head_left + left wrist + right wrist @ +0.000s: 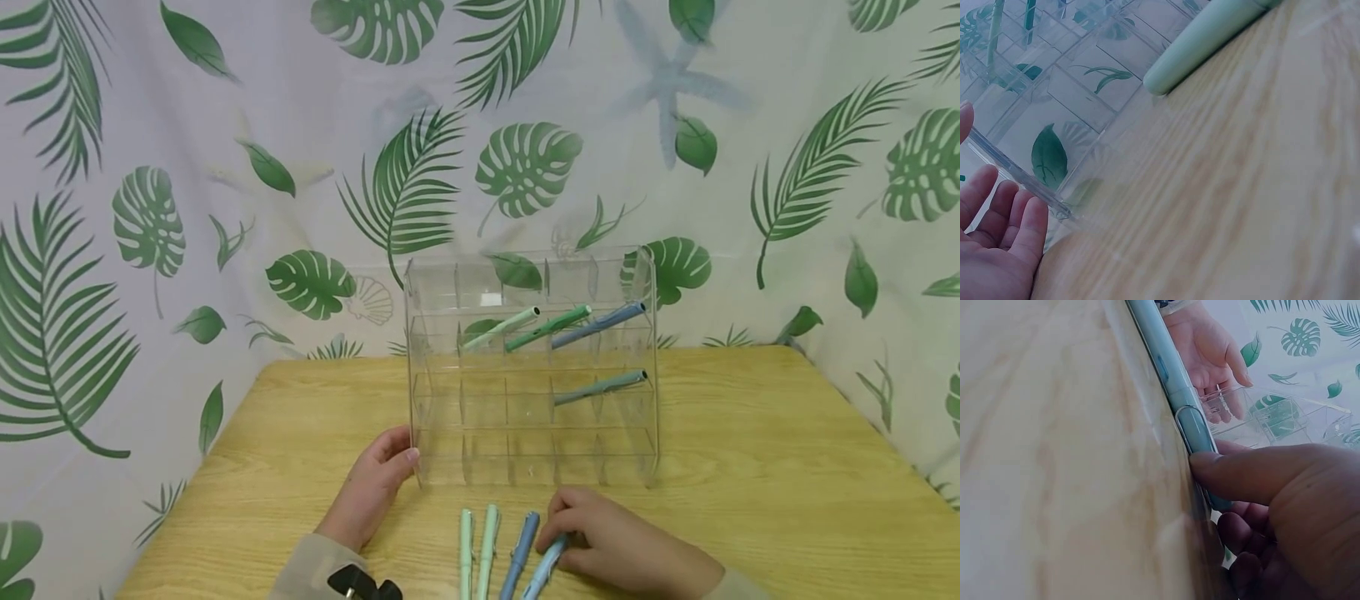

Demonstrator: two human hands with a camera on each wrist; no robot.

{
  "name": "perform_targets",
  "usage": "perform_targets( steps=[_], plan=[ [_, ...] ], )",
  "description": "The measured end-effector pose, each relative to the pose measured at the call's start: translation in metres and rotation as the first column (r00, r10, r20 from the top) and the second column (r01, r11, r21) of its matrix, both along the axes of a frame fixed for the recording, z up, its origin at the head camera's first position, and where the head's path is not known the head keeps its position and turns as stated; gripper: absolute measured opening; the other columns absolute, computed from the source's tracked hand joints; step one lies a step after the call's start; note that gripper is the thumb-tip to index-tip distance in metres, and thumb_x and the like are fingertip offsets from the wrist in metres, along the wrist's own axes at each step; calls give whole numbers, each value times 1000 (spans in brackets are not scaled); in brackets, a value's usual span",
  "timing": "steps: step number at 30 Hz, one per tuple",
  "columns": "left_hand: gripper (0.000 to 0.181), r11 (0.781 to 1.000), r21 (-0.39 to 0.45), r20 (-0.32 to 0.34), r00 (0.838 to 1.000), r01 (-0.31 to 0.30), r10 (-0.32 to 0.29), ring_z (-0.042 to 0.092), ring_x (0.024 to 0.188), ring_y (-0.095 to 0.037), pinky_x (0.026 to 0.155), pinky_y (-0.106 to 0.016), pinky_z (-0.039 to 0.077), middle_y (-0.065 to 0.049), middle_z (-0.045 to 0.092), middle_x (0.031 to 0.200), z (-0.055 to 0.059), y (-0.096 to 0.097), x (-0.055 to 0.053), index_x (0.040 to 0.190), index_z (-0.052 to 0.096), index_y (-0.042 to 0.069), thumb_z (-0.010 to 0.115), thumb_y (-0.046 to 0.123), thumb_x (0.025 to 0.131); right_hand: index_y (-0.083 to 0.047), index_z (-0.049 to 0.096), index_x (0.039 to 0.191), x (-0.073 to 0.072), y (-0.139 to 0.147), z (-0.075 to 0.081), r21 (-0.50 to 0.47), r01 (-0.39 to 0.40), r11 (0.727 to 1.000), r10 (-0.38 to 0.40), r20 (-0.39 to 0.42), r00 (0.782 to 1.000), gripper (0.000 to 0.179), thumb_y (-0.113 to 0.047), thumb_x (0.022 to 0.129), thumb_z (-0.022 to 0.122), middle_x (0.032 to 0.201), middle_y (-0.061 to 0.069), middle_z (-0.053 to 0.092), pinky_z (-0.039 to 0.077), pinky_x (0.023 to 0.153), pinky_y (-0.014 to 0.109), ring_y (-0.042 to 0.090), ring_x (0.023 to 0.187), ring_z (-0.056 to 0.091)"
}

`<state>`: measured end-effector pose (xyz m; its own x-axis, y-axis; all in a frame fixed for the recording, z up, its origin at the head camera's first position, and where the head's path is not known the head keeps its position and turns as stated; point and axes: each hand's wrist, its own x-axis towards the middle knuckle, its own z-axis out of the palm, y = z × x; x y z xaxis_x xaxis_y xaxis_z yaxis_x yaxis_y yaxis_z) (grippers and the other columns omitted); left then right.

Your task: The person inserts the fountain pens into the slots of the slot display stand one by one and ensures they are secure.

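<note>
A clear acrylic pen rack with rows of compartments stands upright on the table. My left hand holds its lower left side edge, the thumb in front and the fingers curled around behind. In the right wrist view my right hand pinches the capped end of a light blue pen between thumb and fingers; the pen lies along the tabletop. Beside it in the head view lie a darker blue pen and two pale green pens, one nearer the blue and one at the left.
Slanted in the rack's upper part are a pale green pen, a green pen and a blue pen. A grey-green pen leans lower down. Behind the wooden table hangs a leaf-patterned cloth.
</note>
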<state>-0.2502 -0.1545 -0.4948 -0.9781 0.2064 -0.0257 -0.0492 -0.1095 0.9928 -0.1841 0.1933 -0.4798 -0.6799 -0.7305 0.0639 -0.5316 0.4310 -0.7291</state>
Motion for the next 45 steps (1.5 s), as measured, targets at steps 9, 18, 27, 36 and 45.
perform_targets(
  steps=[9,18,27,36,45],
  plan=[
    [44,1000,-5,1,1000,-5,5,47,128,-32,105,-37,41,-22,49,141,1,0,0,143,47,-4,59,9,102,-35,71,110,-1,4,2,-5,17,1000,-17,23,1000,14,-26,102,64,113,-15,56,50,87,29,8,104,54],
    [43,1000,-5,15,1000,-4,4,47,129,-33,108,-42,39,-23,48,142,2,0,-1,143,47,-3,57,8,103,-30,69,111,1,9,7,-32,96,995,-86,221,971,13,-26,102,61,116,-8,65,47,86,29,15,102,56],
    [43,1000,-16,4,1000,4,-4,46,129,-34,107,-41,40,-24,46,142,3,-1,0,144,45,-4,56,8,103,-22,68,112,0,13,7,-135,84,987,-35,334,942,12,-22,102,62,106,5,63,49,71,28,13,84,53],
    [43,1000,-8,12,1000,-6,6,47,129,-33,109,-44,38,-23,48,142,2,0,0,144,46,-4,56,6,103,-10,65,119,-4,16,12,-233,31,972,58,368,928,18,-17,103,60,112,10,65,50,72,28,10,80,55],
    [44,1000,-14,6,1000,-4,4,46,130,-34,109,-43,38,-24,47,142,2,1,0,144,44,-5,54,6,104,-2,65,119,-6,15,17,-359,42,932,126,431,893,19,-10,103,58,123,29,59,54,84,34,13,94,59]
  ],
)
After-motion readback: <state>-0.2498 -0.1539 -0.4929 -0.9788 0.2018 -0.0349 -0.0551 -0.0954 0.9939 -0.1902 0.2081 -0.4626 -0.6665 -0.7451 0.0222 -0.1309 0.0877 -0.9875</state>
